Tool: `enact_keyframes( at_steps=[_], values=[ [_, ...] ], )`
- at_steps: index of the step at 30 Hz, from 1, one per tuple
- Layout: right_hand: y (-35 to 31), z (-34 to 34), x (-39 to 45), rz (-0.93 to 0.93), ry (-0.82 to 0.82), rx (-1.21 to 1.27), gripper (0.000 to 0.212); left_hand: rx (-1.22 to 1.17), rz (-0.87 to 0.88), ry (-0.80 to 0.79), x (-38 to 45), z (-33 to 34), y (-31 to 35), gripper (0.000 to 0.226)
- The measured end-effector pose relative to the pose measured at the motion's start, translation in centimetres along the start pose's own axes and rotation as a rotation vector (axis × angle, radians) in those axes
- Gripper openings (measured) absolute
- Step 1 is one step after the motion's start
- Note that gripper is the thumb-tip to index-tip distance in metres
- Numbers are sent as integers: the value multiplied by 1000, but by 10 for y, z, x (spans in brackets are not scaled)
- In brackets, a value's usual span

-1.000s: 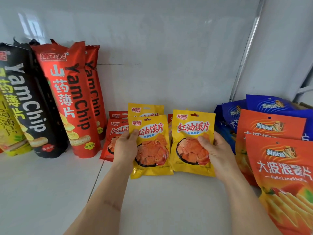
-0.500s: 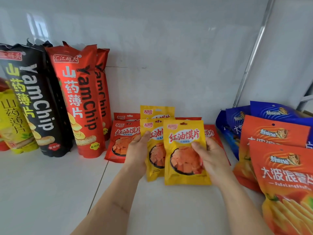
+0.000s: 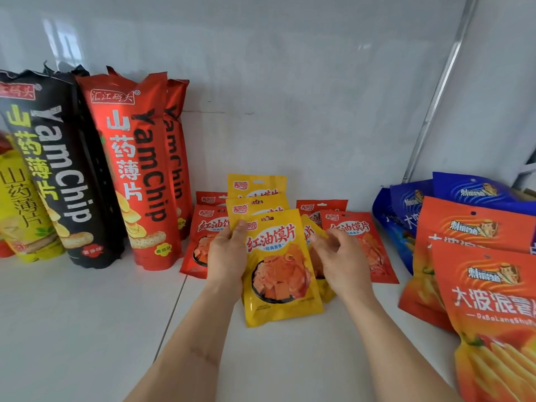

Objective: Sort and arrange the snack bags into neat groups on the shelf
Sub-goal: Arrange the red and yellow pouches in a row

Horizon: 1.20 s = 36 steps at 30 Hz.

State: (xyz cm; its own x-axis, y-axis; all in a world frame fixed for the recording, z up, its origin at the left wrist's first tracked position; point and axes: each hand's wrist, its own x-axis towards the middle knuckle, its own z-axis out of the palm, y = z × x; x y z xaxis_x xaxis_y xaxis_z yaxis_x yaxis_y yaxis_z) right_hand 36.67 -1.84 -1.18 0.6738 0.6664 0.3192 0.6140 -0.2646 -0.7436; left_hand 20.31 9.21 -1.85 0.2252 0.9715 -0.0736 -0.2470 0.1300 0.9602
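Yellow snack bag (image 3: pixel 282 268) front and centre on the white shelf (image 3: pixel 87 329), lying on top of a stack of matching yellow bags (image 3: pixel 256 188) that fans out behind it! The left hand (image 3: pixel 227 256) has it by the left edge, thumb over the front, fingers clamped on the bag. The right hand (image 3: pixel 340 262) sits just beside the bag's right edge, fingers loosely curled and spread, holding nothing. Under that hand, another yellow bag (image 3: pixel 311 232) peeks out. Red bags of the same snack (image 3: pixel 362 242) lie flat on either side of the yellow stack. Over on the left, tall YamChip bags (image 3: pixel 136 169) stand against the wall, black, red and yellow. On the right, orange bags (image 3: pixel 490 300) lean in front of blue bags (image 3: pixel 470 190).
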Motion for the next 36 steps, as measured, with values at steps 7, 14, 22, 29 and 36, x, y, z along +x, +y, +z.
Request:
enact_keyframes(
  at_steps=[7, 14, 22, 29, 36],
  values=[
    [15, 9, 16, 50, -15, -581, 75, 24, -21, 44, 9, -9, 1, 39],
    [26, -4, 27, 115, -18, -296, 25, 13, -10, 57, 15, -12, -2, 19],
    [29, -53, 27, 174, 185, 473, 20, -33, -6, 58, 7, -11, 4, 53],
    [12, -39, 3, 157, -321, 617, 15, -124, -40, 48, 1, -5, 8, 57],
    [4, -7, -8, 223, -474, 475, 20, -209, -74, -81, -11, 0, 16, 20]
  ],
)
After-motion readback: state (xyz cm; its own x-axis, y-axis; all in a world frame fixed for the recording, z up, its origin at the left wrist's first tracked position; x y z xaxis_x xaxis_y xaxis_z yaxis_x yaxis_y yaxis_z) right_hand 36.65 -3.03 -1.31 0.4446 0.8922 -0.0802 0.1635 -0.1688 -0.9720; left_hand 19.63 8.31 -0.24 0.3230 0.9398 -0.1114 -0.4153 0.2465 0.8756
